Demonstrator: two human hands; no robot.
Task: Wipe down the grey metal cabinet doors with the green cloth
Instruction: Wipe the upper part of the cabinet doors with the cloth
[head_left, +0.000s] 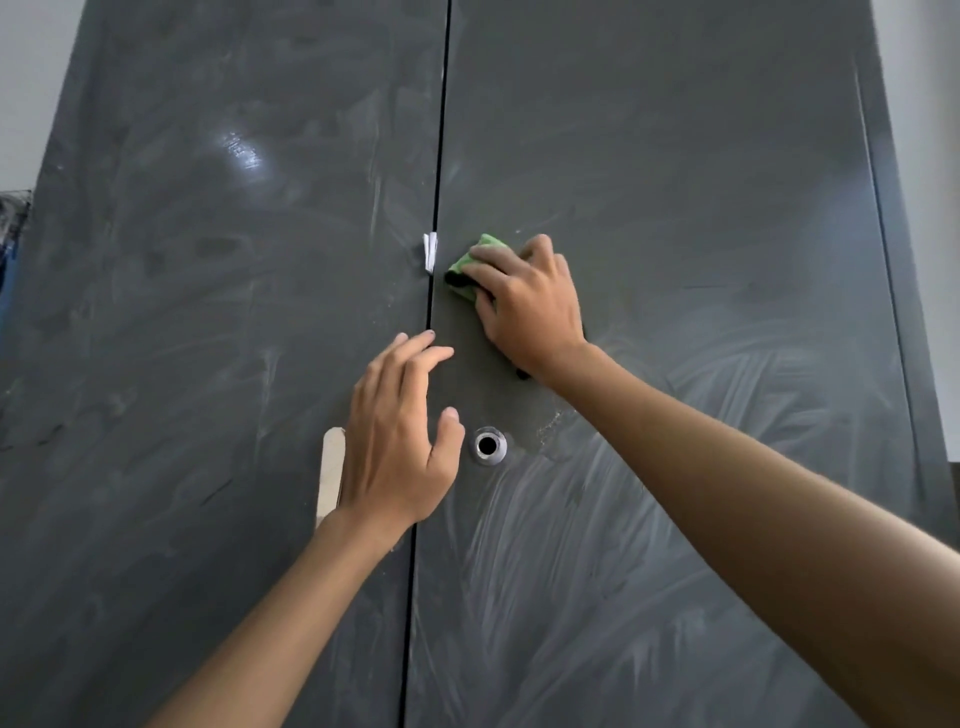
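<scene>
Two tall grey metal cabinet doors fill the view, the left door (208, 364) and the right door (701, 234), split by a dark vertical gap. My right hand (530, 306) presses a folded green cloth (475, 260) flat on the right door, just right of the gap. Only the cloth's upper left corner shows beyond my fingers. My left hand (400, 441) lies flat with fingers spread across the gap, lower down, holding nothing. Both doors carry pale smeared wipe streaks.
A round metal lock hole (488, 445) sits on the right door beside my left thumb. A pale handle strip (330, 475) shows on the left door behind my left hand. A white paper scrap (429, 252) sticks out of the gap. White walls flank the cabinet.
</scene>
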